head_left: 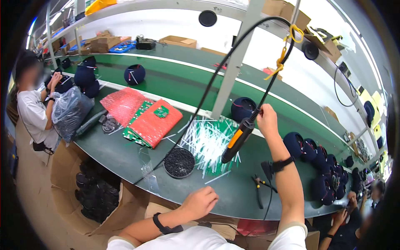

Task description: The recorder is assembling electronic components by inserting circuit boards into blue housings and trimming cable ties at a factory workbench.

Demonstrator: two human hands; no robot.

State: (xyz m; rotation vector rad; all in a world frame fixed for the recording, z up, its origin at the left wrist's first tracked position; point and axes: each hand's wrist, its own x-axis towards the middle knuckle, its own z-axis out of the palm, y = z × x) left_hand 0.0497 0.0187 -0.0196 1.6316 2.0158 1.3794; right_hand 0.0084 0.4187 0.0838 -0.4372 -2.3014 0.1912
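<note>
My right hand [267, 119] reaches across the bench with its fingers curled, by the right edge of a dark blue rounded shell [243, 109] and the top of a hanging black-and-orange electric screwdriver [238, 140]. The screwdriver partly covers the fingertips, so what they grip is unclear. Low in front of me, my left hand [200, 204] is loosely closed at the bench's near edge; its palm is hidden. Between the hands lie a heap of white plastic strips [208, 141] and a round tub of small black pieces [179, 163]. Pliers [258, 191] lie near my right forearm.
Red bubble-wrap packets [156, 123] and green circuit boards [132, 131] lie left. A cardboard box [121, 200] of black parts stands below the bench. Several blue shells [318, 156] line the right side. Co-workers [35, 104] sit at both ends. A black cable [216, 75] crosses overhead.
</note>
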